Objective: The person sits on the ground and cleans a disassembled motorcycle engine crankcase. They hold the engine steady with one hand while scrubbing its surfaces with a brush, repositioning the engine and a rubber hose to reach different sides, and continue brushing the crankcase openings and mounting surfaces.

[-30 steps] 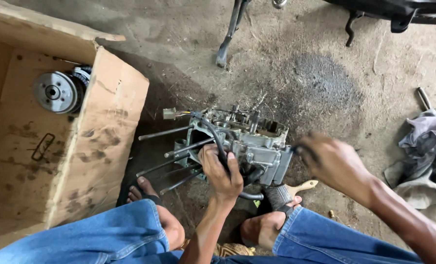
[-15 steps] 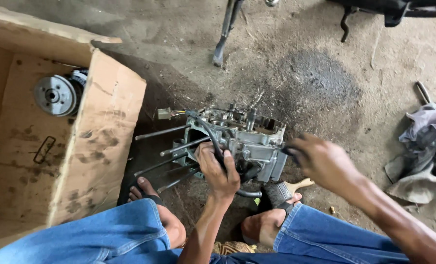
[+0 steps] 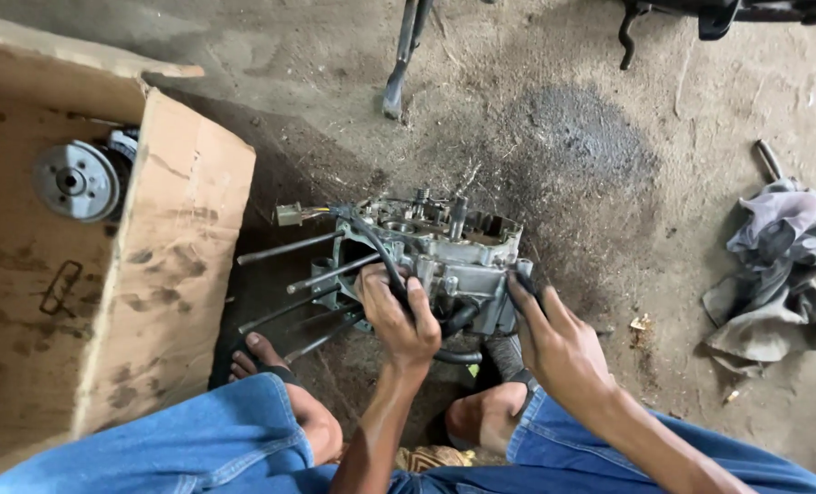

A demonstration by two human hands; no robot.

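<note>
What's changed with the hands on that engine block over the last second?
The right hand has slid down from the upper right corner of the engine block to its lower right side. The left hand keeps its grip on the black cable. The block, cardboard box and rags stayed put.

The engine case (image 3: 444, 252) in the middle is dull grey cast metal, grimy and rough, with bare steel studs (image 3: 289, 249) running out to the left and a glossy black rubber hose (image 3: 385, 265) lying under the left hand (image 3: 399, 316). At the left, the cardboard box (image 3: 165, 274) is matt brown paperboard blotched with dark oil stains, and it holds a smooth, machined metal disc (image 3: 77, 180). The floor (image 3: 554, 119) is rough, dusty concrete with a dark patch, and at the right lies a crumpled grey cloth rag (image 3: 778, 265), soft and soiled.
</note>
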